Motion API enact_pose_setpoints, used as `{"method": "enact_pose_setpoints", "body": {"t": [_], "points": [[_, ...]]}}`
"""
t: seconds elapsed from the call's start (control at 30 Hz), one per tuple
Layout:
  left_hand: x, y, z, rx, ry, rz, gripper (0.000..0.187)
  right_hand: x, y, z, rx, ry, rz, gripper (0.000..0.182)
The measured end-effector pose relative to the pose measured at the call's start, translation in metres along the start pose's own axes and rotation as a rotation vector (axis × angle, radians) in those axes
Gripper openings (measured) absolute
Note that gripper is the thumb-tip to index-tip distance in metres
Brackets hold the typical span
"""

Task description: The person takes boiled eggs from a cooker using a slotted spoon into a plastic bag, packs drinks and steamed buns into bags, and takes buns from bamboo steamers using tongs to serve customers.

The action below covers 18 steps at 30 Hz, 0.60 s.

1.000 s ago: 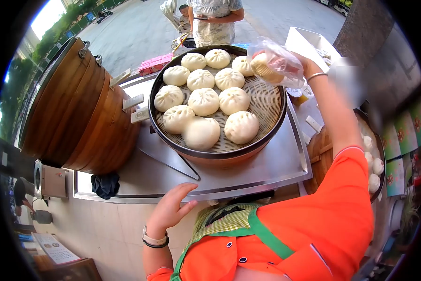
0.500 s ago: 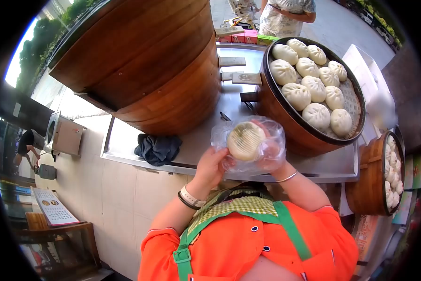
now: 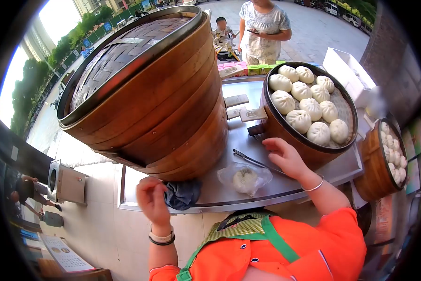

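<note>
At the left, a tall, round stack of brown wooden steamers (image 3: 166, 105) is standing on a silver metal desk (image 3: 285, 189). Just below its base, the left hand (image 3: 153, 199) is hovering near the desk's front edge, fingers loosely curled and seemingly empty, with a crumpled dark cloth (image 3: 183, 194) lying just to its right. Farther right, a clear plastic bag (image 3: 263, 175) holding a round white bun (image 3: 244, 179) is lying on the desk between the two hands, nearer the right one. Slender metal tongs (image 3: 248, 158) are resting just beyond the bag, their long axis slanting from the stack side down toward the right wrist. The right hand (image 3: 287, 157) is reaching over the desk, thumb and fingers spread, seemingly holding nothing; the bag is lying to its left and closer to the body. Just beyond this hand, an open, round wooden steamer (image 3: 313, 157) is holding pleated white buns (image 3: 312, 108).
</note>
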<state>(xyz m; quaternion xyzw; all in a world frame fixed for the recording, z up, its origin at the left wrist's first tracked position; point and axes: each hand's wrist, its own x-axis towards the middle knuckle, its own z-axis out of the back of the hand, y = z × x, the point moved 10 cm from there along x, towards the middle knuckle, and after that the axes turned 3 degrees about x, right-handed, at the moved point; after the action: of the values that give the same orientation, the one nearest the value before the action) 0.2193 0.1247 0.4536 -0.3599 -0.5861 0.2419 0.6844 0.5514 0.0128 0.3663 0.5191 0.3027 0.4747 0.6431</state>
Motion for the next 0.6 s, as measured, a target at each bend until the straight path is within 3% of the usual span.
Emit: {"method": "enact_pose_setpoints", "body": {"t": [0.03, 0.07, 0.1, 0.17, 0.3, 0.33, 0.4, 0.43, 0.5, 0.57, 0.6], "points": [[0.008, -0.001, 0.038, 0.051, -0.176, -0.037, 0.009, 0.02, 0.011, -0.002, 0.104, 0.059, 0.059, 0.036], [0.014, 0.011, 0.077, 0.003, -0.34, 0.047, 0.008, 0.04, 0.021, -0.001, 0.122, 0.075, 0.052, 0.033], [0.026, 0.017, 0.11, -0.007, -0.449, 0.053, 0.008, 0.061, 0.033, -0.004, 0.197, 0.103, 0.011, 0.033], [0.048, 0.058, 0.167, 0.026, -0.568, 0.196, 0.011, 0.105, 0.049, 0.003, 0.145, -0.001, 0.133, 0.031], [0.107, 0.12, 0.217, -0.061, -0.508, 0.315, 0.043, 0.166, 0.109, 0.008, 0.298, -0.08, 0.176, 0.035], [0.13, 0.111, 0.214, -0.073, -0.414, 0.252, 0.05, 0.18, 0.131, 0.013, 0.305, -0.131, 0.2, 0.037], [0.171, 0.102, 0.205, -0.328, -0.377, 0.327, 0.056, 0.208, 0.169, 0.012, 0.534, -0.126, 0.126, 0.044], [0.194, 0.058, 0.201, 0.356, -0.219, 0.106, 0.058, 0.216, 0.195, 0.004, 0.548, -0.05, 0.122, 0.043], [0.221, 0.033, 0.181, 1.025, -0.027, -0.197, 0.058, 0.235, 0.223, -0.012, 0.559, 0.017, 0.112, 0.043], [0.243, 0.049, 0.16, -0.026, 0.181, 0.081, 0.054, 0.25, 0.236, -0.02, 0.272, 0.06, 0.125, 0.021], [0.251, 0.056, 0.149, -0.449, 0.184, 0.255, 0.053, 0.263, 0.229, -0.007, 0.265, 0.039, 0.117, 0.021]]}}
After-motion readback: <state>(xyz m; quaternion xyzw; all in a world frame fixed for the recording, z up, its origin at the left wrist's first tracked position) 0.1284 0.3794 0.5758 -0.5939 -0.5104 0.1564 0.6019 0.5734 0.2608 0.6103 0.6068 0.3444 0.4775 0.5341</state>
